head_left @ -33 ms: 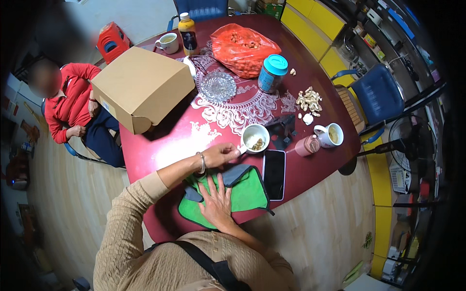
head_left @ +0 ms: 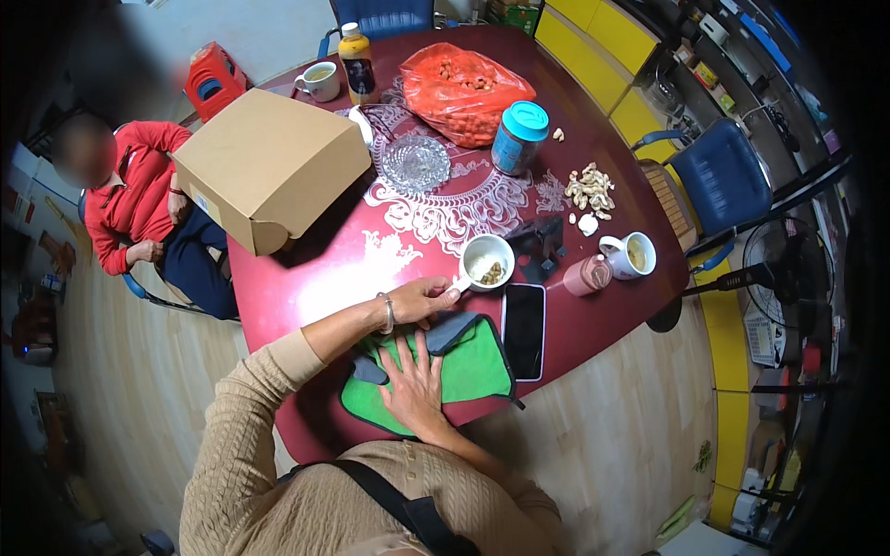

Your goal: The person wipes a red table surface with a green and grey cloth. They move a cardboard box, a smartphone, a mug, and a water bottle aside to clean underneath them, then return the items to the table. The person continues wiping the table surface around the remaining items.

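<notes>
My left hand (head_left: 422,301), with a bracelet at its wrist, pinches the handle of a white mug (head_left: 472,281) standing on the table. Some brownish pieces lie inside the mug. Below it, my right hand (head_left: 413,389) rests flat with fingers spread on a green cloth (head_left: 476,371) with a grey underside, partly folded over. To the right of the cloth lies a phone (head_left: 525,332) with a dark screen. Just beyond the phone is a black object (head_left: 536,248) whose kind I cannot make out.
A cardboard box (head_left: 278,162) and a glass ashtray (head_left: 416,165) stand farther back on the red table. Near them are a red bag of peanuts (head_left: 464,102) and a blue-lidded jar (head_left: 521,139). Rightward are loose peanuts (head_left: 590,188), a pink bottle (head_left: 588,276) and another mug (head_left: 634,256). A person (head_left: 148,195) sits left.
The fingers of my left hand have shifted slightly at the mug handle. My right hand stays in place on the cloth.
</notes>
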`<state>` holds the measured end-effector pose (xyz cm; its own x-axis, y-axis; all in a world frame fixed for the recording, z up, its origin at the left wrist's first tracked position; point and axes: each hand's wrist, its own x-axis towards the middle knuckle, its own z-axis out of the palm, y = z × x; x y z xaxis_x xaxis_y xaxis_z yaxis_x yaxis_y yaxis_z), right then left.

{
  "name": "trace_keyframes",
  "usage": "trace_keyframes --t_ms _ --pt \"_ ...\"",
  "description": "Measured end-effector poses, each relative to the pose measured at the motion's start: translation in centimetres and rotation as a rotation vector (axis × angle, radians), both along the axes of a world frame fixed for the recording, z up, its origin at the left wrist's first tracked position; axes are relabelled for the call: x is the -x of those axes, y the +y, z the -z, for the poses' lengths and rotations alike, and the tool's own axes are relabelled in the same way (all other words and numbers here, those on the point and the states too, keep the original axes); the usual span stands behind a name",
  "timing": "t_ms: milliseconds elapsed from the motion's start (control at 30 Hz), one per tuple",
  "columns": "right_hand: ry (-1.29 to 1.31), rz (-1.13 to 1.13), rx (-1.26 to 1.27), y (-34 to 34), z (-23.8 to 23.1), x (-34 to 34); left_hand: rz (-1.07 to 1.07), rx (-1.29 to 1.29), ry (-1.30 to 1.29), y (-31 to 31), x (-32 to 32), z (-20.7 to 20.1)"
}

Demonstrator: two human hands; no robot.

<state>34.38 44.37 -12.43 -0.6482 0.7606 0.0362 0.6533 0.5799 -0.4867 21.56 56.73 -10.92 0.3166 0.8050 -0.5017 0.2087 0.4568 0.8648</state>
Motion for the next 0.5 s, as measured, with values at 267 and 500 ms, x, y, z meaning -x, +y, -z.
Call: trace_keyframes --t_ms 267,500 --pt "-0.038 -0.008 0.022 0.3 -0.2 0.0 -0.285 0.063 -0.345 2.2 -1.9 3.4" --pt "-0.005 -0.005 0.016 0.3 -0.4 -0.1 -0.413 -0.032 -0.395 9.8 0.9 4.5"
